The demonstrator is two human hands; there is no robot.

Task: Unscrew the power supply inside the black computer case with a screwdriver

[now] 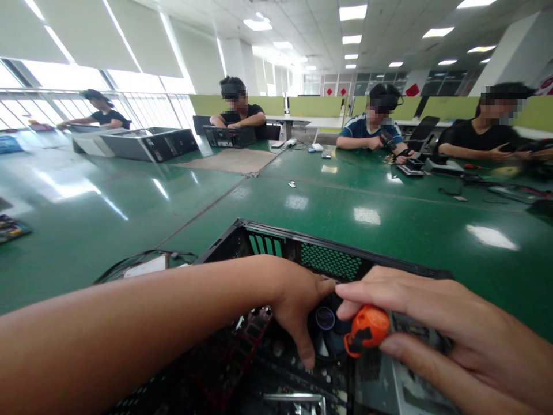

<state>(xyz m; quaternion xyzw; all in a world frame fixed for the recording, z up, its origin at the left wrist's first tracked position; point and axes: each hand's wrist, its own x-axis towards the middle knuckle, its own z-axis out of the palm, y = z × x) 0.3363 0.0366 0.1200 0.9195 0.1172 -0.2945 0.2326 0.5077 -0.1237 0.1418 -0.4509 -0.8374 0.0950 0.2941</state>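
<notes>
A black computer case [319, 235] lies open in front of me, with perforated panels along its far wall. My left hand [296, 300] reaches down into it, thumb and index finger spread apart beside a round dark fan [325, 318] with a hub sticker. The left hand's other fingers are hidden, so any contact with the fan is unclear. In my right hand [415, 311], between thumb and fingers, is an orange and black screwdriver handle [369, 328]; its shaft cannot be seen. A red circuit board [253, 334] shows under my left forearm.
Cables and a white box [147, 266] lie left of the case. Across the green table [207, 202], several people work on computer parts, one holding a power drill [387, 141]. A grey case [151, 143] stands far left, and a circuit board [12, 227] is at the left edge.
</notes>
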